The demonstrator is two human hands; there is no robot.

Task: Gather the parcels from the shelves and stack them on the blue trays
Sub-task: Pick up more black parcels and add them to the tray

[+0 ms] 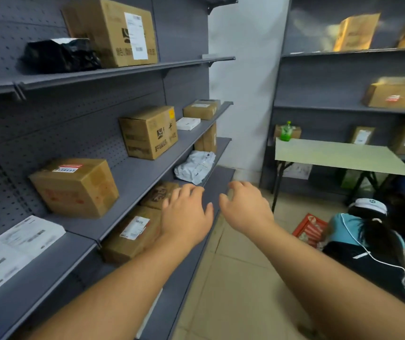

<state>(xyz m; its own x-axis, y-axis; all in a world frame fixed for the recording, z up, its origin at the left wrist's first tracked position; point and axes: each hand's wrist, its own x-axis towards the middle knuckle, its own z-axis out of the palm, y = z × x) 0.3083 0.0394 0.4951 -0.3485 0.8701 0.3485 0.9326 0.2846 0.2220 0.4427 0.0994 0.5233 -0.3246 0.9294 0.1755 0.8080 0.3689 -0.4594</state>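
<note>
Mostly grey shelves [132, 173], folding table [338, 155], tiled floor [240, 278].

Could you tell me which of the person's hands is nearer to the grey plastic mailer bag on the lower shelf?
Left. The left hand reaches out just below the grey mailer bag, fingertips close to it. The right hand hovers further right, past the shelf edge over the floor.

Between the grey metal shelving [147, 173] on the left and the pale green folding counter [338, 155] lies open tiled floor [233, 278]. A crouching person in a teal top [358, 231] blocks the right side. On the middle shelf, bare board separates the brown cardboard boxes [74, 187].
</note>
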